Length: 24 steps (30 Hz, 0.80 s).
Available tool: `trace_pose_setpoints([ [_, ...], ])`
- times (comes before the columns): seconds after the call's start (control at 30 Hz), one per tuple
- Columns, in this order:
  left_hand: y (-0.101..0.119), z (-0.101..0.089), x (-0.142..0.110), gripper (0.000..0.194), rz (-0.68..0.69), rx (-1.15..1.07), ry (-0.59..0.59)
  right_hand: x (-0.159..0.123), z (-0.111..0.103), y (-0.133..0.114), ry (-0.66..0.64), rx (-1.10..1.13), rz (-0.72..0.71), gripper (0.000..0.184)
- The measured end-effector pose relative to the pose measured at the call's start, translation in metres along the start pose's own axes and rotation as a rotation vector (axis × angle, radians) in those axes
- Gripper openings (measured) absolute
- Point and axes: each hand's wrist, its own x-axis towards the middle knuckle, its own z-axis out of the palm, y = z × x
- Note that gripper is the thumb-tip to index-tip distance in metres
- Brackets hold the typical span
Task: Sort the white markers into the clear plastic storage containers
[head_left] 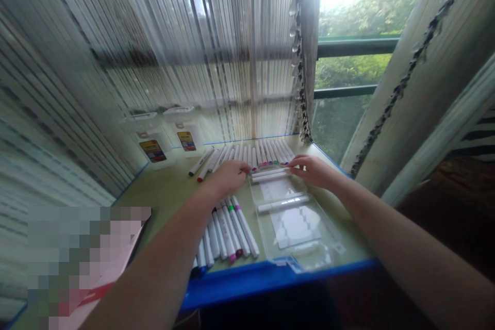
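A clear plastic case [263, 240] lies unfolded on the table, with a white card [296, 227] showing through its nearer half. White markers [270, 175] lie crosswise at the far end of the case. My left hand [232, 176] pinches at their left end, its fingers closed. At their right end the fingers of my right hand [311, 171] are closed too; the exact grip of both hands is small and partly hidden. Left of the case, a row of white markers [228, 232] with coloured bands lies partly behind my left forearm. Another long row of markers [266, 152] spreads beyond my hands.
Two clear cases with labels, one [152, 144] and another [185, 136], stand at the back left. The green tabletop [162, 185] has a blue front edge [232, 283]. A pink item [119, 247], partly pixelated, is at the left. String curtains [232, 62] hang behind, beside a window.
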Motion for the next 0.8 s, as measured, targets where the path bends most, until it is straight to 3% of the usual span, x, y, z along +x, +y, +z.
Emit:
trace_pose_setpoints([
  [0.2,0.001,-0.009,-0.003,0.037,0.002,-0.103,-0.028,-0.001,0.005,0.005,0.064,0.008,0.003,0.024],
  [0.37,-0.006,-0.038,-0.017,0.035,-0.018,-0.182,-0.034,-0.001,-0.001,-0.008,0.13,0.052,-0.012,0.025],
  [0.43,-0.01,-0.052,-0.027,0.037,-0.047,-0.185,-0.058,-0.003,-0.007,-0.032,0.13,0.059,-0.022,0.025],
  [0.53,-0.013,-0.061,-0.043,0.037,-0.074,-0.182,-0.036,-0.014,-0.007,-0.087,-0.056,-0.029,-0.117,0.02],
  [0.67,-0.015,-0.05,-0.059,0.034,-0.028,-0.349,-0.018,-0.035,0.012,-0.162,-0.238,-0.271,-0.1,0.024],
  [0.8,-0.019,-0.037,-0.066,0.031,0.044,-0.426,-0.059,-0.043,0.03,-0.194,-0.337,-0.451,0.03,0.024],
])
